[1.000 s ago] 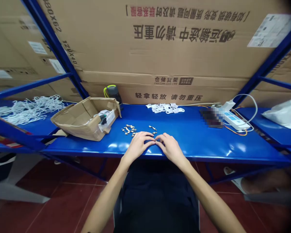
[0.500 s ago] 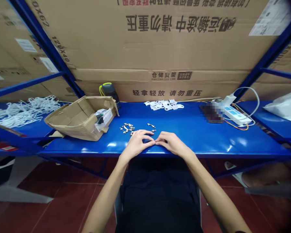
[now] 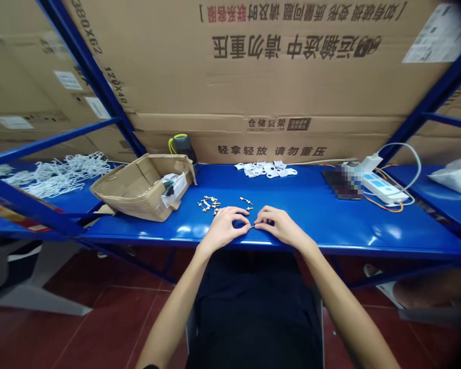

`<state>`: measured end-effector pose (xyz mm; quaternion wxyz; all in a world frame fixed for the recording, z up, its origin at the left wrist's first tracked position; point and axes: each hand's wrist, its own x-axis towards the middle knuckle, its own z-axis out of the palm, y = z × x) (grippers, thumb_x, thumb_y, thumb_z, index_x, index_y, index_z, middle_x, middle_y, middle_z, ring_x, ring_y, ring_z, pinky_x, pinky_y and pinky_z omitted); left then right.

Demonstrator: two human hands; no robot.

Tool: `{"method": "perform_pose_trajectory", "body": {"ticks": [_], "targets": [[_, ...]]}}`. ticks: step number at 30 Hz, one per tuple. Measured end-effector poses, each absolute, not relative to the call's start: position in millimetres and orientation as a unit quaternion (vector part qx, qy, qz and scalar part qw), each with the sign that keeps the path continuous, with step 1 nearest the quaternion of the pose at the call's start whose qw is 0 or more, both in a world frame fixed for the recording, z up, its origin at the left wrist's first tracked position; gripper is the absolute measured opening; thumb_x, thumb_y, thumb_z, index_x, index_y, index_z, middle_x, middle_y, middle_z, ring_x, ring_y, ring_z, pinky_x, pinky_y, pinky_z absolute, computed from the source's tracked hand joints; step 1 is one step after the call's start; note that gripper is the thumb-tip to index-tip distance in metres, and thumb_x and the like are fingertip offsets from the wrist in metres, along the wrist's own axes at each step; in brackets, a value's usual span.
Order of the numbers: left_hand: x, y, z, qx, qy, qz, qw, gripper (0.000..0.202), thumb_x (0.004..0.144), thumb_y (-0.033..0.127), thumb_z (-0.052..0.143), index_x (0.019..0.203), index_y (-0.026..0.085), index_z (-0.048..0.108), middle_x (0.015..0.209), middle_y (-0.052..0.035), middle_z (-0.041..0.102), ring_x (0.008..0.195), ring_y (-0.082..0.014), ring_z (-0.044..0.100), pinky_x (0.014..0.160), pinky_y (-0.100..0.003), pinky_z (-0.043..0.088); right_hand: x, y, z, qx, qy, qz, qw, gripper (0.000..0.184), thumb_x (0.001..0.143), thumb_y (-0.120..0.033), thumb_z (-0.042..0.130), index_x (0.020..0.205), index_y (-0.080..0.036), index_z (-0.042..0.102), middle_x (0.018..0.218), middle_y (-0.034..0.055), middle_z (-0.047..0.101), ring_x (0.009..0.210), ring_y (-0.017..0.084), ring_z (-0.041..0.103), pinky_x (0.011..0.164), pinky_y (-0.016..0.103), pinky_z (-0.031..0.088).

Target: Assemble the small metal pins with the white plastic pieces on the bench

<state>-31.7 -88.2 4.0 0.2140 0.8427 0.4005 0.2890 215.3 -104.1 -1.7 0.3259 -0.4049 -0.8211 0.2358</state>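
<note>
Near the table's front edge, my left hand [image 3: 223,228] and my right hand [image 3: 281,226] face each other with fingertips pinched. Between them a short bit of a small brass screw [image 3: 252,226] shows, gripped from both ends; its ends are hidden by the fingers. Just beyond my left hand lies a loose pile of small brass screws with nuts or collars [image 3: 208,203]. Another such brass screw [image 3: 246,200] lies apart from the pile, beyond the gap between my hands. One more brass piece [image 3: 249,208] is close to my left fingers.
An open cardboard box [image 3: 134,197] stands at the left, a dark bottle [image 3: 185,146] behind it. White plastic parts [image 3: 267,169] lie at the back. To the right are a partly blurred phone [image 3: 341,184] and a power strip [image 3: 384,187]. White hooks [image 3: 61,174] cover the left table.
My fingertips have moved slightly apart, so a bit of the brass screw now shows between them. The whole view has shifted a little with my head.
</note>
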Motion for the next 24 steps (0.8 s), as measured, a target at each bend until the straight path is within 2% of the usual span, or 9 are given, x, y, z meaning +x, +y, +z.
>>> {"method": "perform_pose_trajectory", "body": {"ticks": [5, 7, 11, 14, 17, 19, 21, 24], "targets": [[-32, -88, 4, 0.834, 0.406, 0.299, 0.223, 0.008, 0.093, 0.033, 0.077, 0.089, 0.03, 0.084, 0.125, 0.0006, 0.079, 0.124, -0.0258, 0.068, 0.117, -0.046, 0.043, 236, -94, -8, -0.529, -0.771, 0.139, 0.326, 0.023, 0.103, -0.037, 0.062, 0.095, -0.022, 0.078, 0.101, 0.0073, 0.07, 0.08, 0.02, 0.067, 0.082, 0.035, 0.056], [-32, -88, 4, 0.834, 0.407, 0.301, 0.22, 0.01, 0.095, 0.033, 0.076, 0.091, 0.03, 0.084, 0.124, -0.0002, 0.079, 0.123, -0.0258, 0.069, 0.116, -0.046, 0.044, 241, -91, -14, -0.581, -0.741, 0.071, 0.328, 0.026, 0.104, -0.036, 0.057, 0.102, -0.021, 0.079, 0.105, 0.0108, 0.071, 0.089, 0.025, 0.07, 0.088, 0.04, 0.057], [-31, -88, 1, 0.832, 0.41, 0.316, 0.201, 0.015, 0.101, 0.035, 0.069, 0.099, 0.028, 0.082, 0.12, -0.0018, 0.079, 0.119, -0.0251, 0.07, 0.115, -0.045, 0.047, 235, -93, -17, -0.601, -0.733, -0.026, 0.319, 0.039, 0.108, -0.031, 0.046, 0.132, -0.016, 0.074, 0.127, 0.0198, 0.071, 0.118, 0.035, 0.066, 0.104, 0.052, 0.054], [-31, -88, -3, 0.833, 0.401, 0.332, 0.188, 0.02, 0.105, 0.033, 0.061, 0.106, 0.025, 0.079, 0.12, -0.004, 0.078, 0.118, -0.0237, 0.07, 0.113, -0.043, 0.05, 220, -101, -9, -0.541, -0.789, -0.024, 0.292, 0.044, 0.11, -0.031, 0.044, 0.147, -0.022, 0.065, 0.147, 0.0174, 0.066, 0.127, 0.035, 0.062, 0.108, 0.056, 0.052], [-30, -88, -8, 0.833, 0.407, 0.34, 0.158, 0.029, 0.109, 0.027, 0.05, 0.124, 0.023, 0.074, 0.136, -0.0072, 0.071, 0.129, -0.0229, 0.065, 0.117, -0.043, 0.05, 204, -109, -3, -0.461, -0.855, 0.02, 0.237, 0.049, 0.112, -0.032, 0.041, 0.16, -0.033, 0.053, 0.162, 0.0104, 0.056, 0.136, 0.032, 0.058, 0.113, 0.059, 0.049], [-30, -89, -10, 0.842, 0.415, 0.32, 0.123, 0.036, 0.109, 0.023, 0.045, 0.136, 0.022, 0.069, 0.148, -0.0092, 0.064, 0.139, -0.0246, 0.059, 0.122, -0.046, 0.047, 197, -112, -2, -0.448, -0.867, 0.037, 0.217, 0.051, 0.114, -0.033, 0.039, 0.164, -0.036, 0.045, 0.165, 0.0087, 0.052, 0.143, 0.032, 0.055, 0.117, 0.062, 0.044], [-30, -90, -12, 0.855, 0.417, 0.292, 0.097, 0.039, 0.109, 0.021, 0.044, 0.142, 0.022, 0.066, 0.152, -0.0097, 0.062, 0.143, -0.0264, 0.056, 0.124, -0.049, 0.045, 194, -113, -2, -0.457, -0.863, 0.043, 0.213, 0.051, 0.114, -0.032, 0.039, 0.164, -0.035, 0.047, 0.164, 0.009, 0.053, 0.145, 0.033, 0.054, 0.119, 0.066, 0.041], [-29, -89, -13, 0.863, 0.413, 0.28, 0.084, 0.04, 0.108, 0.02, 0.045, 0.141, 0.022, 0.068, 0.149, -0.0092, 0.065, 0.14, -0.0257, 0.058, 0.124, -0.048, 0.046, 193, -111, -3, -0.466, -0.856, 0.049, 0.22, 0.046, 0.112, -0.028, 0.043, 0.156, -0.029, 0.057, 0.158, 0.0114, 0.061, 0.142, 0.033, 0.057, 0.119, 0.067, 0.04]]}}
